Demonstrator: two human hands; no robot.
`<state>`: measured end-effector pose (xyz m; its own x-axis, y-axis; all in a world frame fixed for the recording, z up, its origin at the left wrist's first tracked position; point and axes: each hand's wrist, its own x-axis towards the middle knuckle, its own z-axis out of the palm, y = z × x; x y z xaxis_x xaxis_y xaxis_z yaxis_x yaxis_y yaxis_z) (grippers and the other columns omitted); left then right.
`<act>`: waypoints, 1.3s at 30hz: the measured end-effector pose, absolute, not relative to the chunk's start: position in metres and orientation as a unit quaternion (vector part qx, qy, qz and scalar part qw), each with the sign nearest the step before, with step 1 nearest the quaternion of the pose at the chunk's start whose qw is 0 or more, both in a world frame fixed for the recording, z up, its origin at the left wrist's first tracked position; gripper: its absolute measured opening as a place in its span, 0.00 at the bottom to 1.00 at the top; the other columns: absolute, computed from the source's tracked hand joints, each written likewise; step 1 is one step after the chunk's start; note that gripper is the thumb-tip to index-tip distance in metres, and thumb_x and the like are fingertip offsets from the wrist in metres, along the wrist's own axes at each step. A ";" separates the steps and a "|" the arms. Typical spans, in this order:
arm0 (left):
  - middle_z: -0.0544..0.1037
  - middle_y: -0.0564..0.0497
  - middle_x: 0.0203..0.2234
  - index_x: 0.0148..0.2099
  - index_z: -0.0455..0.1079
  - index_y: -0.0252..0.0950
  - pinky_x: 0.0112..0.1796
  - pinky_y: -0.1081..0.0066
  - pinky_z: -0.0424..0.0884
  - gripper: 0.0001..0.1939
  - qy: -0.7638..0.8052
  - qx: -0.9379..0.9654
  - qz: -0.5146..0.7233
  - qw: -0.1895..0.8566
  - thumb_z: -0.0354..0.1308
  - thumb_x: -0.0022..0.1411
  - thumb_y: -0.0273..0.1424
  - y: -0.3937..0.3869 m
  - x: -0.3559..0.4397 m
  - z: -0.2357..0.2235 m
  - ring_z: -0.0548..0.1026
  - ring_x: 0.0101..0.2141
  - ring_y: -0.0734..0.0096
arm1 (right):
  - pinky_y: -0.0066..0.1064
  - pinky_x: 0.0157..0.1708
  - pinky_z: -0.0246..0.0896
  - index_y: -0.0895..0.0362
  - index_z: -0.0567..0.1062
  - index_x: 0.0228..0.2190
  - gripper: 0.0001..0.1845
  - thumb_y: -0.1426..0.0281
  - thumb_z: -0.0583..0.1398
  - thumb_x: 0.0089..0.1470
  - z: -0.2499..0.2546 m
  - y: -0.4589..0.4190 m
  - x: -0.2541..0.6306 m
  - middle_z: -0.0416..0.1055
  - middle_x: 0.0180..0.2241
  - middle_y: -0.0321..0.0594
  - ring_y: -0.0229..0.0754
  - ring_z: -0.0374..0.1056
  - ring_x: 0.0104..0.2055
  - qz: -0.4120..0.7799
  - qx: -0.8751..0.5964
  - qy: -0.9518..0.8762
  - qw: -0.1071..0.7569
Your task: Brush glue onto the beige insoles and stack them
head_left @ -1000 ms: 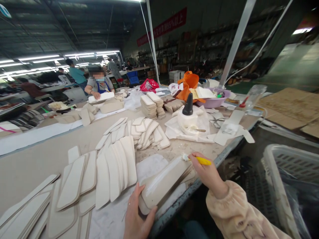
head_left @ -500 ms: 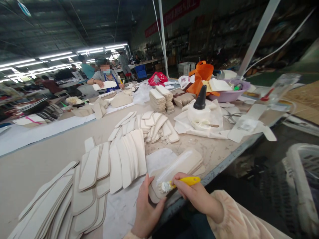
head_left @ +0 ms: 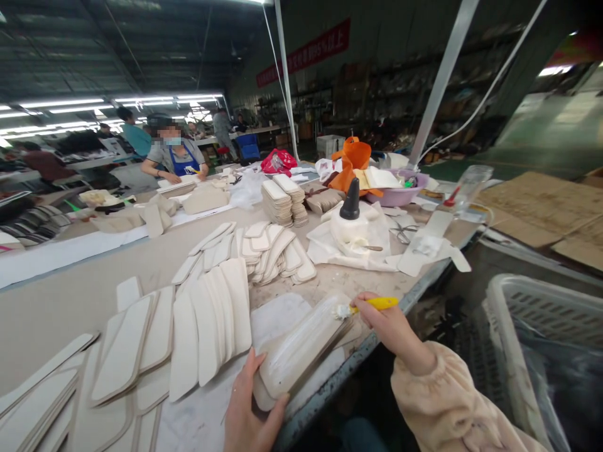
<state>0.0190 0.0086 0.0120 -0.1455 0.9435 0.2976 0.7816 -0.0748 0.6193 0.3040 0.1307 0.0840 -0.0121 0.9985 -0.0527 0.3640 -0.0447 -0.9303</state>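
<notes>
A yellow-handled brush is pinched in my right hand. White paste coats its bristles, which touch the far end of a long beige panel with rounded corners. Wet, glossy streaks run along the panel's upper face, and more panel edges show beneath it. My left hand grips the panel's near end, thumb on the right side and fingers on the left. Immediately left of it, several pale panels lie fanned out on white paper.
Beyond the work stand a white tub with a black cone, scissors and stacked pieces. A purple basin is farther back. The table edge runs close on my right, above a plastic crate. A co-worker is across the table.
My right hand has moved the brush from the panel's near end to its far end, leaving a wider wet coat. My left hand still grips the near end. The camera view has turned right.
</notes>
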 end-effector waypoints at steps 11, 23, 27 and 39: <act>0.72 0.43 0.53 0.67 0.48 0.38 0.54 0.55 0.65 0.39 0.666 0.632 0.383 0.106 0.57 0.56 0.38 0.010 0.022 0.006 0.68 0.54 0.54 | 0.30 0.33 0.60 0.57 0.74 0.33 0.10 0.70 0.52 0.59 0.082 0.106 0.298 0.73 0.27 0.40 0.42 0.70 0.31 0.064 -0.500 -0.812 0.295; 0.72 0.44 0.52 0.67 0.49 0.39 0.52 0.54 0.67 0.41 0.661 0.606 0.423 0.128 0.58 0.54 0.40 0.010 0.023 0.001 0.71 0.52 0.54 | 0.22 0.31 0.60 0.55 0.72 0.30 0.11 0.71 0.52 0.62 0.103 0.052 0.231 0.70 0.24 0.32 0.33 0.67 0.27 0.383 -0.359 -0.790 0.317; 0.73 0.44 0.51 0.66 0.50 0.38 0.53 0.54 0.67 0.40 0.665 0.613 0.411 0.114 0.58 0.54 0.39 0.010 0.023 0.003 0.70 0.52 0.53 | 0.25 0.35 0.64 0.56 0.73 0.35 0.10 0.68 0.52 0.62 0.087 0.086 0.265 0.74 0.31 0.38 0.37 0.70 0.32 0.308 -0.431 -0.718 0.451; 0.72 0.44 0.52 0.66 0.49 0.38 0.53 0.55 0.67 0.39 0.664 0.621 0.402 0.112 0.57 0.55 0.39 0.011 0.022 0.003 0.70 0.52 0.54 | 0.28 0.34 0.61 0.56 0.71 0.33 0.09 0.72 0.51 0.60 0.085 0.087 0.259 0.72 0.27 0.39 0.39 0.69 0.31 0.133 -0.404 -0.868 0.256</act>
<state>0.0219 0.0106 0.0028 -0.2040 0.9139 0.3508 0.7345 -0.0940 0.6721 0.2591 0.0870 0.0850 -0.5414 0.7701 0.3373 0.6335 0.6375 -0.4385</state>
